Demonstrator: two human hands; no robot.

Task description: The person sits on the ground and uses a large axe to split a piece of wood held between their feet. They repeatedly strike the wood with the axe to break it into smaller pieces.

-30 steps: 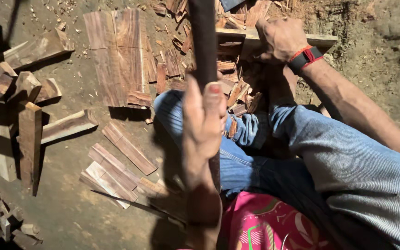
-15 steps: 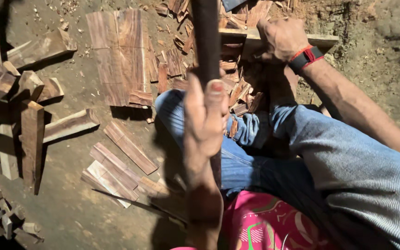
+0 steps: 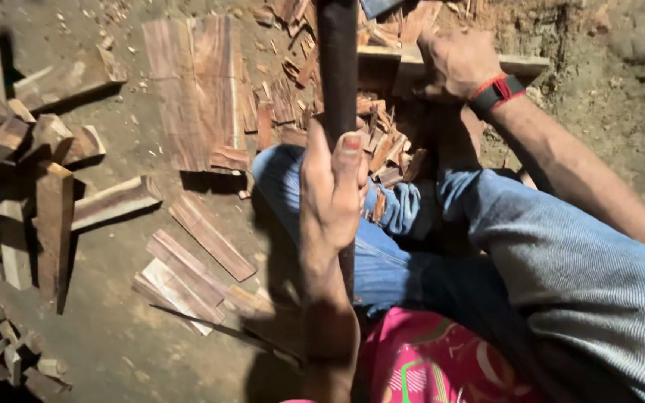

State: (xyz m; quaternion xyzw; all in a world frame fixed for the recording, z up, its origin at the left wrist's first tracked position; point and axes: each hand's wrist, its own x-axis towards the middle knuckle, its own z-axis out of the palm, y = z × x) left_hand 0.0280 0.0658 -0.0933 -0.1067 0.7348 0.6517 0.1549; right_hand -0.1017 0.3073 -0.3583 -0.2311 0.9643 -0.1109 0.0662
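In the head view, your left hand (image 3: 331,190) is wrapped tight around a dark wooden handle (image 3: 337,71) that runs straight up the middle of the scene, thumb laid along its front; the tool's metal head (image 3: 379,7) only just shows at the far edge. Your right hand (image 3: 453,63), with a red and black wristband (image 3: 496,92), is closed over a pale wooden block (image 3: 412,63) lying crosswise at the far side, gripping its near edge.

Between the two hands the ground is crowded: a heap of reddish wood chips (image 3: 386,145) lies just beyond your bent knee in blue jeans (image 3: 404,213), which takes up the near right. Open dirt lies mostly at the near left and far right.

To the left of the handle, a wide flat plank (image 3: 192,89) rests on the dirt, well apart from your left hand. Thin split slats (image 3: 188,265) lie near left, and a jumble of thicker offcuts (image 3: 35,194) fills the left edge. A pink patterned cloth (image 3: 427,362) sits nearest you.
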